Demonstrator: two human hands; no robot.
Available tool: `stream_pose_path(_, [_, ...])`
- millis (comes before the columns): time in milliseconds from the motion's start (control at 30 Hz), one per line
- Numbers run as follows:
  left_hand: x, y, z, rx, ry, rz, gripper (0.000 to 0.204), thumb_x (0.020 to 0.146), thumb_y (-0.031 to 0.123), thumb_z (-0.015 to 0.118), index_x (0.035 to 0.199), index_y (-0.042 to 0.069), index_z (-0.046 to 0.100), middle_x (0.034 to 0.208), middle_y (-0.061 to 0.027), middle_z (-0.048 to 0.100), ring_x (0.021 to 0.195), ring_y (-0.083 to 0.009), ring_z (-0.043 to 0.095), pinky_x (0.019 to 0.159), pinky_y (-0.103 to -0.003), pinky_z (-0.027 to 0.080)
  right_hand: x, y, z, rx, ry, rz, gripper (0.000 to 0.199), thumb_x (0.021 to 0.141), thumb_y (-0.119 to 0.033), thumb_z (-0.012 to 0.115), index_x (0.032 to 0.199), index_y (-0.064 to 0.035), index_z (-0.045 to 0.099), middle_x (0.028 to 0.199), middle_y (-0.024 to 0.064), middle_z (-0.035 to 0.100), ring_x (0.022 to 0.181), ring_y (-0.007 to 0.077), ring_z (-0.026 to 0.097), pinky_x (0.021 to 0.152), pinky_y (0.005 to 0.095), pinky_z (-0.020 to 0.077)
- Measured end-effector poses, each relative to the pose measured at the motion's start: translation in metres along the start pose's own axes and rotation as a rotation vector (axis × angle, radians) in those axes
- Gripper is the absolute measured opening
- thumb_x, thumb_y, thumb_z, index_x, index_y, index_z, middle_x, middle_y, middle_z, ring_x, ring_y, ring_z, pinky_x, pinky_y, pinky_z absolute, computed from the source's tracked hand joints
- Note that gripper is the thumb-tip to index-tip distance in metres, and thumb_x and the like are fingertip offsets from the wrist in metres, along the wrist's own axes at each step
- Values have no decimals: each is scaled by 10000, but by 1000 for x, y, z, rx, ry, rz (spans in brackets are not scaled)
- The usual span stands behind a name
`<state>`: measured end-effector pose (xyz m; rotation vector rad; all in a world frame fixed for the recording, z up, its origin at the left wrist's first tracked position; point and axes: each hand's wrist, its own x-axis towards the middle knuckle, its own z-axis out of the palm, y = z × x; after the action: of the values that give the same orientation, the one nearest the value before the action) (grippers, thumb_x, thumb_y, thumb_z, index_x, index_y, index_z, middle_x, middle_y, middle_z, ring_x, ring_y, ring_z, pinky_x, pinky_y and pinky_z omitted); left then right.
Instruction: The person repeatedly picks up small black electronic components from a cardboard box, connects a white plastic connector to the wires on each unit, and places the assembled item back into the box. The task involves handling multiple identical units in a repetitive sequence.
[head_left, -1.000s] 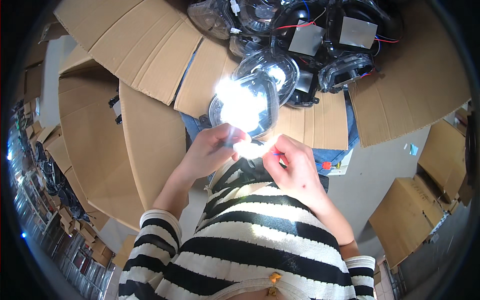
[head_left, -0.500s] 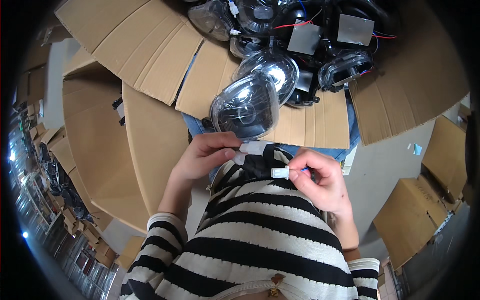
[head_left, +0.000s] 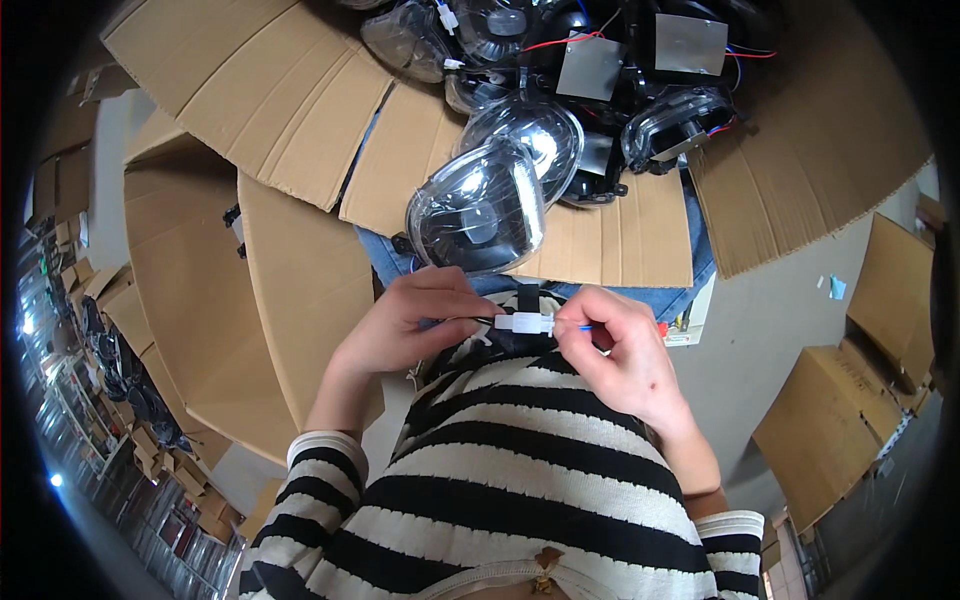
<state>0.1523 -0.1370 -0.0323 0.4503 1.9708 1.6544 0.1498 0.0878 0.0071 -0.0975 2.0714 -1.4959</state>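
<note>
White plastic wire connectors (head_left: 525, 323) are held end to end in front of my striped top, and appear joined. My left hand (head_left: 418, 318) is closed, thumb and forefinger pinching the left connector's end where a dark cable runs in. On the other side my right hand (head_left: 628, 352) pinches the right connector's end, with a bit of blue wire (head_left: 586, 327) between the fingertips. Just beyond them a clear-lensed headlight (head_left: 480, 215) in plastic film lies on a cardboard flap (head_left: 610, 255). How far the connectors are pushed together cannot be seen.
Several more headlights (head_left: 540, 140) with metal plates (head_left: 590, 66) and loose wires fill the open box ahead. A tall open carton (head_left: 195, 300) stands at my left. More cardboard boxes (head_left: 825, 430) stand on the floor to the right, near a small blue scrap (head_left: 837, 287).
My right hand has moved left and up, bringing its white connector against the one in my left hand. The two were apart before. The view has shifted slightly.
</note>
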Motion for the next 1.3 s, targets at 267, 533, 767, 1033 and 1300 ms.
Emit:
stream_pose_path(267, [-33, 22, -10, -175, 396, 3, 268, 744, 230, 593, 857, -11, 625, 772, -107, 575, 684, -199, 504, 601, -302, 397, -16, 16, -19, 258, 163, -9, 15, 731, -23, 533, 725, -10, 531, 601, 3, 486, 514, 66, 390, 470, 205, 301])
stream_pose_path(533, [-135, 127, -131, -112, 1220, 851, 181, 769, 163, 543, 912, 61, 590, 637, -21, 450, 595, -131, 363, 557, -280, 264, -34, 21, -31, 242, 200, -18, 26, 735, -12, 533, 713, 2, 526, 602, -7, 477, 520, 43, 369, 468, 195, 286])
stream_pose_path(767, [-209, -56, -239, 456, 1443, -204, 235, 832, 221, 542, 921, 13, 605, 844, -21, 580, 770, -94, 520, 684, -226, 411, -37, 21, -26, 196, 115, -40, 34, 741, -36, 539, 736, -2, 539, 647, 0, 502, 523, 42, 375, 467, 188, 294])
stream_pose_path(1033, [-118, -74, -154, 657, 1425, -209, 242, 870, 204, 482, 931, -4, 589, 877, -58, 590, 825, -119, 535, 737, -231, 421, -41, 19, -34, 154, 154, -34, 50, 746, -48, 534, 734, 0, 539, 653, 2, 504, 529, 50, 375, 468, 190, 295])
stream_pose_path(1300, [96, -74, -38, 465, 534, -128, 437, 778, 256, 591, 1095, -23, 479, 1009, -142, 544, 934, -208, 514, 802, -285, 406, -40, 18, -31, 150, 121, -60, 49, 745, -45, 542, 740, 4, 543, 645, 9, 493, 517, 57, 372, 463, 199, 292])
